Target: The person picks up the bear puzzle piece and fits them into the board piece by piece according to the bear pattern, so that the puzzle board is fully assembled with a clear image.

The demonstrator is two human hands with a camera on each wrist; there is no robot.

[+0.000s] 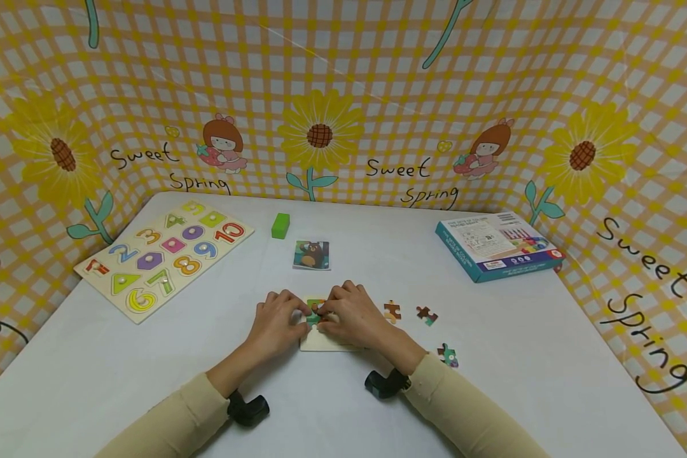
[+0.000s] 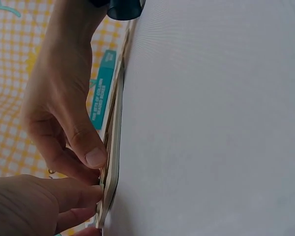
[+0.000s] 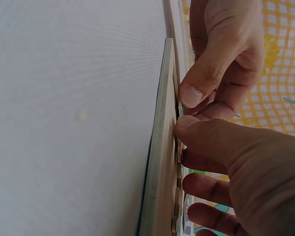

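Observation:
A pale wooden puzzle tray (image 1: 329, 343) lies in front of me with a few picture pieces (image 1: 313, 320) at its left side. My left hand (image 1: 277, 321) is at the tray's left edge, thumb and index finger bent around a piece there. From the right, my right hand (image 1: 352, 315) reaches over the tray and pinches a small dark brown puzzle piece (image 1: 319, 310) close over the others, mostly hidden by its fingers. Both sets of fingertips nearly meet at the tray, as the right wrist view shows along the tray's side (image 3: 160, 147).
Loose puzzle pieces lie to the right: a brown one (image 1: 392, 310), another brown one (image 1: 427, 315) and a green one (image 1: 448, 355). Behind the tray are a bear picture card (image 1: 312, 255) and a green block (image 1: 280, 226). A number board (image 1: 163, 261) lies left, a teal box (image 1: 498, 245) right.

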